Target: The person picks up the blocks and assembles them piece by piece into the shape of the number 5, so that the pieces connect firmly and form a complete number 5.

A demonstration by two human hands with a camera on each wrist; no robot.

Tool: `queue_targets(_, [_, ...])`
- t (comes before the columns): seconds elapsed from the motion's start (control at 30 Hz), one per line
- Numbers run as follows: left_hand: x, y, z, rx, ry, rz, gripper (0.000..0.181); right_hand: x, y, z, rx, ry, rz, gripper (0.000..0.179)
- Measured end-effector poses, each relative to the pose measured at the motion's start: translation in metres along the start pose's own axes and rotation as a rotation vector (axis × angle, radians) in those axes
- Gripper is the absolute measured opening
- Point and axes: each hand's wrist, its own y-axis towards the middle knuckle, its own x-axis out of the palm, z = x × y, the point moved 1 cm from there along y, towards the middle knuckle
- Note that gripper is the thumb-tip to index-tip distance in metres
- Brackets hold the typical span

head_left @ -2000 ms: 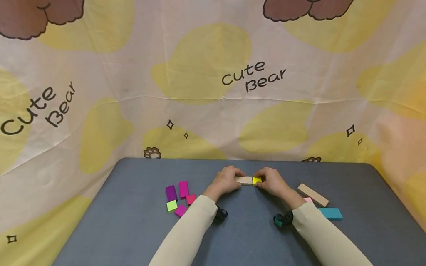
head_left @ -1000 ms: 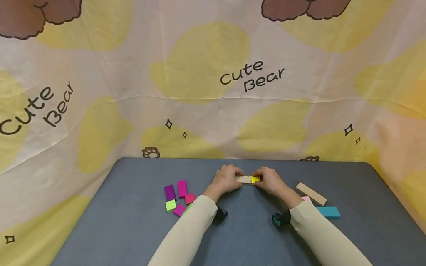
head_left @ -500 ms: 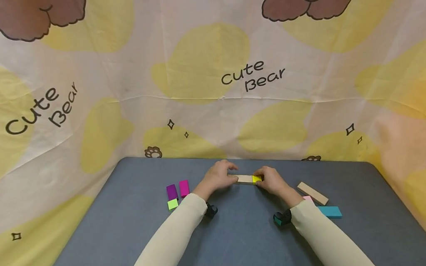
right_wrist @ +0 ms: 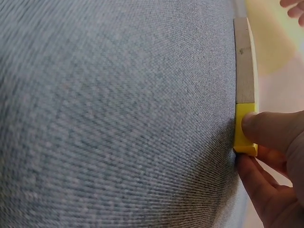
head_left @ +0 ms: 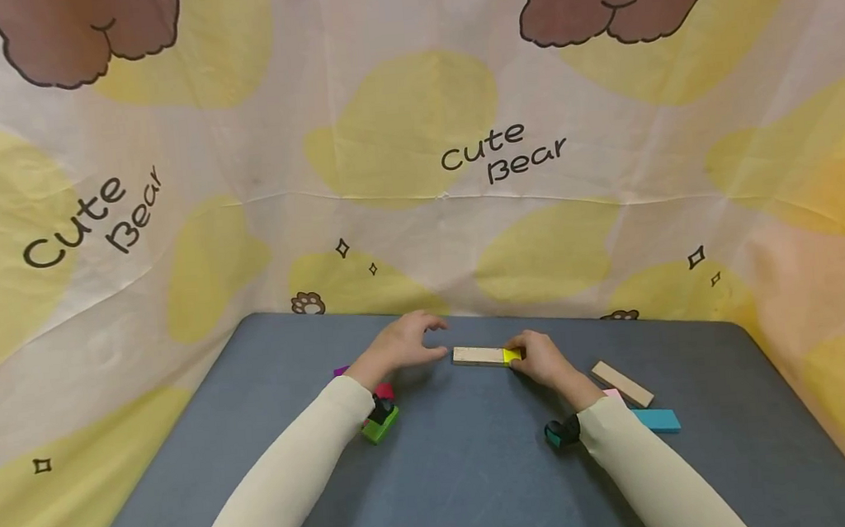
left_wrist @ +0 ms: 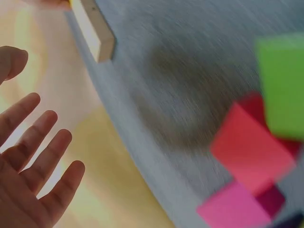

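A natural wood block (head_left: pixel 478 356) lies flat toward the back of the table, its right end against a yellow block (head_left: pixel 511 357). My right hand (head_left: pixel 542 359) pinches the yellow block, thumb on the near side, as the right wrist view shows with the yellow block (right_wrist: pixel 244 128) end to end with the wood. To the left of the wood block, my left hand (head_left: pixel 401 344) hovers with spread fingers and holds nothing. In the left wrist view its fingers (left_wrist: pixel 61 187) are apart from the wood block (left_wrist: pixel 92 31).
Left of centre, partly under the left arm, are a green block (head_left: pixel 381 425), a red block (head_left: pixel 384 391) and a purple block (head_left: pixel 340 371). On the right lie another wood block (head_left: pixel 622 383), a blue block (head_left: pixel 657 420) and a pink block (head_left: pixel 612 394). A printed cloth (head_left: pixel 399 149) hangs behind the table.
My left hand has let go of the wood block and moved left, its forearm now covering several coloured blocks. My right hand stays on the yellow block.
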Motion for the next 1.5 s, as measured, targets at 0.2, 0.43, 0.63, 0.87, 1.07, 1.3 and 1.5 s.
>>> queue_targets(0.2, [-0.008,-0.013,-0.015,0.005,0.088,0.001,0.045,0.000,0.001,0.001,0.007,-0.007,-0.001,0.024])
queue_targets(0.43, [-0.014,-0.031,-0.034,-0.068,0.125,-0.033,0.048,0.001,0.000,0.002,-0.001,-0.002,0.004,0.025])
queue_targets(0.63, [-0.017,-0.044,-0.048,-0.083,0.135,-0.028,0.048,-0.001,0.000,0.002,0.015,0.000,0.001,0.026])
queue_targets(0.87, [-0.020,-0.055,-0.061,-0.094,0.160,-0.030,0.051,-0.001,0.001,0.002,0.000,-0.002,0.009,0.025])
queue_targets(1.07, [-0.020,-0.064,-0.070,-0.104,0.186,-0.034,0.051,0.000,0.001,0.001,0.026,0.015,0.002,0.025])
queue_targets(1.3, [-0.018,-0.071,-0.078,-0.138,0.227,-0.047,0.055,0.000,-0.001,0.000,0.028,0.013,0.008,0.024])
queue_targets(1.5, [-0.014,-0.073,-0.084,-0.163,0.240,-0.066,0.058,0.003,0.000,0.001,0.029,0.017,0.004,0.024])
